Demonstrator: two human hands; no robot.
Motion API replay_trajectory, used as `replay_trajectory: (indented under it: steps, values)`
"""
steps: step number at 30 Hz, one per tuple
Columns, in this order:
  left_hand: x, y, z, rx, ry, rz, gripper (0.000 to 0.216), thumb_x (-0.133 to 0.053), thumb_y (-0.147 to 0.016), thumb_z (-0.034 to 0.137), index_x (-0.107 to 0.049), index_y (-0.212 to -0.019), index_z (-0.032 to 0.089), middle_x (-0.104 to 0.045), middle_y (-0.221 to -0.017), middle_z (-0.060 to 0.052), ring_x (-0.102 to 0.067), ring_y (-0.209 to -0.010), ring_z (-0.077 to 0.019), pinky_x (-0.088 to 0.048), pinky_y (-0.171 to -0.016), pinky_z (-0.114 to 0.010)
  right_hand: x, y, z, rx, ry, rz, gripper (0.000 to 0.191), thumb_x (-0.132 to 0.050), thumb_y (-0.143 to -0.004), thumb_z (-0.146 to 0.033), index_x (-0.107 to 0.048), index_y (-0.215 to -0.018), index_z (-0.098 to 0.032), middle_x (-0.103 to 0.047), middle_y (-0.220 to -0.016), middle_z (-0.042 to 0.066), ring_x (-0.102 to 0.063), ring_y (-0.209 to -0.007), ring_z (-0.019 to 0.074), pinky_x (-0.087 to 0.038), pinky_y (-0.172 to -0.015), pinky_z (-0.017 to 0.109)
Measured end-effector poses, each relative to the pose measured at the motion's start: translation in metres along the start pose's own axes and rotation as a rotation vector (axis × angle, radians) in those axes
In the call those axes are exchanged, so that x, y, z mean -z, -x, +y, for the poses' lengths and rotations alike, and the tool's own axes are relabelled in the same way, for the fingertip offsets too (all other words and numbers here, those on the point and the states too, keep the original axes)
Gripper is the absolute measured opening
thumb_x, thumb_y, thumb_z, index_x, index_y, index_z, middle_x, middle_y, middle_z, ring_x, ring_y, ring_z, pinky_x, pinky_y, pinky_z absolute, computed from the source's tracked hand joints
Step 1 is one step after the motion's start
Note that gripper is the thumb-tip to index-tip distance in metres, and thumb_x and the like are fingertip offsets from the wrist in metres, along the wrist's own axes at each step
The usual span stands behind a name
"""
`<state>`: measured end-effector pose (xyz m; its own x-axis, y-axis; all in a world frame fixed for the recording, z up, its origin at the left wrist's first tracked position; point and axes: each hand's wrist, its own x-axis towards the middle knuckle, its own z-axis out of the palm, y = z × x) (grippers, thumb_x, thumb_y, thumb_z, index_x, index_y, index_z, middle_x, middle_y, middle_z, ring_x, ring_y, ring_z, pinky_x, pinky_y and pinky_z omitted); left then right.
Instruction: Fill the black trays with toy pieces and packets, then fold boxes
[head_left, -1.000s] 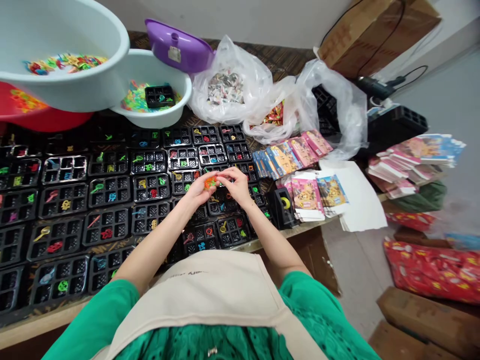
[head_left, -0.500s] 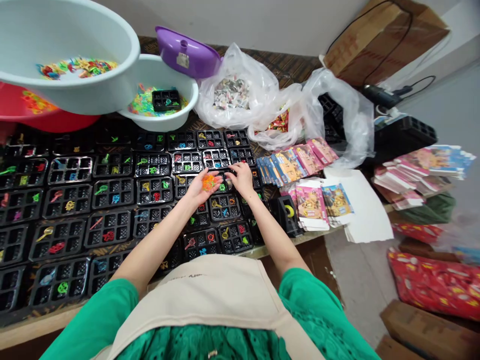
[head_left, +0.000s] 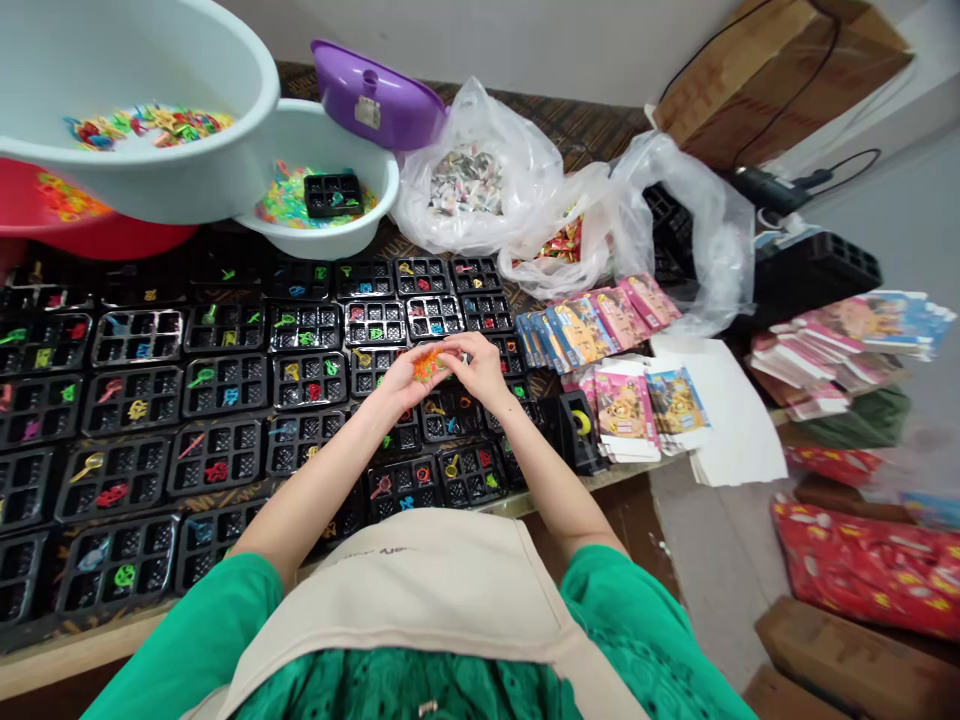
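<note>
My left hand [head_left: 399,385] is palm up and cupped, holding a small heap of orange plastic trinkets [head_left: 429,364] with some green among them. Over that heap, my right hand [head_left: 480,372] has its thumb and fingers pinched together at the trinkets; what lies between its fingertips is too small to make out. Both hands are above rows of black compartment trays [head_left: 225,385]. Many trays hold small coloured plastic pieces in some compartments, such as a tray [head_left: 451,414] just below my hands. The trays right under my hands are partly hidden.
Pale blue basins [head_left: 217,180] with coloured pieces, a red basin [head_left: 97,237] and a purple basin [head_left: 379,95] stand at the back left. Clear plastic bags [head_left: 517,205] lie behind the trays. Printed cards [head_left: 626,405], a tape dispenser [head_left: 574,430] and white sheets [head_left: 724,420] are to the right.
My right hand has moved left and up from over the trays to the heap in my left palm, its fingers now pinched there. My left hand has shifted slightly right.
</note>
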<state>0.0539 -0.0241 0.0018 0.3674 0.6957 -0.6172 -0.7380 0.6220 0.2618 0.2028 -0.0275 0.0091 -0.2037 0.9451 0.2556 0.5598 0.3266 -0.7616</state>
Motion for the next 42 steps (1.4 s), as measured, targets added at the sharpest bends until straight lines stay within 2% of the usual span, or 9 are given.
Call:
replay_trajectory:
  steps: [7,13,17,22,30,33,36,39,42]
  values:
    - [0.003,-0.003,-0.001,-0.031,-0.042,-0.026,0.014,-0.058,-0.085,0.003,-0.069,-0.090,0.011,-0.074,-0.086,-0.008,-0.072,-0.082,-0.0152,-0.061,-0.081,-0.027,0.004,0.002,0.000,-0.090,-0.029,0.037,0.021,-0.057,-0.090,-0.018,-0.077,-0.093,-0.022,-0.072,-0.092,0.005,-0.064,-0.084,0.0172,-0.052,-0.079,0.032]
    - [0.004,-0.001,-0.002,-0.102,-0.109,-0.032,0.012,-0.062,-0.083,0.001,-0.070,-0.084,0.010,-0.074,-0.085,-0.006,-0.071,-0.076,-0.0110,-0.058,-0.071,-0.018,0.002,0.005,-0.004,-0.040,-0.088,0.022,0.021,-0.073,-0.082,-0.034,-0.076,-0.101,-0.023,-0.071,-0.095,0.004,-0.064,-0.081,0.0170,-0.053,-0.079,0.032]
    - [0.008,-0.001,-0.004,-0.128,-0.158,-0.020,0.009,-0.070,-0.079,0.003,-0.069,-0.080,0.011,-0.073,-0.081,-0.003,-0.070,-0.075,-0.0094,-0.058,-0.078,-0.021,-0.001,0.003,0.000,-0.106,-0.110,0.029,0.012,-0.066,-0.085,-0.029,-0.075,-0.087,-0.021,-0.071,-0.086,0.003,-0.064,-0.077,0.0159,-0.053,-0.076,0.031]
    - [0.008,-0.009,0.003,-0.133,-0.287,0.017,0.004,-0.070,-0.084,0.011,-0.068,-0.081,0.011,-0.068,-0.068,-0.003,-0.065,-0.058,-0.0080,-0.054,-0.057,-0.016,-0.004,-0.011,0.015,-0.137,-0.231,-0.048,0.014,-0.068,-0.082,-0.031,-0.071,-0.083,-0.018,-0.070,-0.082,0.002,-0.064,-0.074,0.0148,-0.051,-0.071,0.029]
    - [-0.012,-0.033,0.030,-0.191,-0.195,0.098,0.010,-0.073,-0.080,0.008,-0.064,-0.079,0.011,-0.068,-0.068,-0.002,-0.064,-0.058,-0.0068,-0.053,-0.056,-0.013,-0.007,-0.075,0.047,-0.132,0.046,0.125,0.013,-0.061,-0.085,-0.025,-0.070,-0.081,-0.017,-0.067,-0.081,0.003,-0.057,-0.071,0.0144,-0.047,-0.073,0.029]
    - [-0.016,-0.038,0.038,-0.183,-0.212,0.094,0.011,-0.075,-0.080,0.012,-0.064,-0.081,0.012,-0.068,-0.068,-0.003,-0.060,-0.051,-0.0055,-0.048,-0.047,-0.012,-0.003,-0.098,0.063,-0.149,0.319,0.096,0.015,-0.059,-0.086,-0.021,-0.074,-0.083,-0.017,-0.065,-0.084,0.005,-0.057,-0.077,0.0169,-0.046,-0.078,0.031]
    - [-0.016,-0.040,0.043,-0.164,-0.215,0.087,0.013,-0.074,-0.083,0.017,-0.062,-0.079,0.012,-0.065,-0.065,-0.001,-0.052,-0.042,-0.0032,-0.037,-0.037,-0.010,-0.002,-0.108,0.074,-0.138,0.501,-0.034,0.019,-0.059,-0.085,-0.013,-0.076,-0.080,-0.017,-0.064,-0.086,0.008,-0.058,-0.084,0.0204,-0.046,-0.081,0.033]
    - [-0.014,-0.041,0.045,-0.142,-0.207,0.083,0.012,-0.070,-0.086,0.019,-0.061,-0.081,0.013,-0.063,-0.064,-0.001,-0.049,-0.040,-0.0027,-0.032,-0.035,-0.011,-0.005,-0.101,0.067,-0.061,0.481,-0.059,0.017,-0.061,-0.088,-0.017,-0.078,-0.088,-0.015,-0.063,-0.089,0.010,-0.058,-0.089,0.0220,-0.046,-0.085,0.035]
    - [-0.011,-0.041,0.042,-0.138,-0.216,0.078,0.010,-0.066,-0.090,0.019,-0.061,-0.084,0.012,-0.064,-0.066,-0.001,-0.052,-0.041,-0.0031,-0.033,-0.035,-0.011,-0.007,-0.086,0.048,0.069,0.269,-0.026,0.020,-0.065,-0.090,-0.029,-0.077,-0.100,-0.018,-0.063,-0.092,0.007,-0.060,-0.089,0.0197,-0.047,-0.085,0.034]
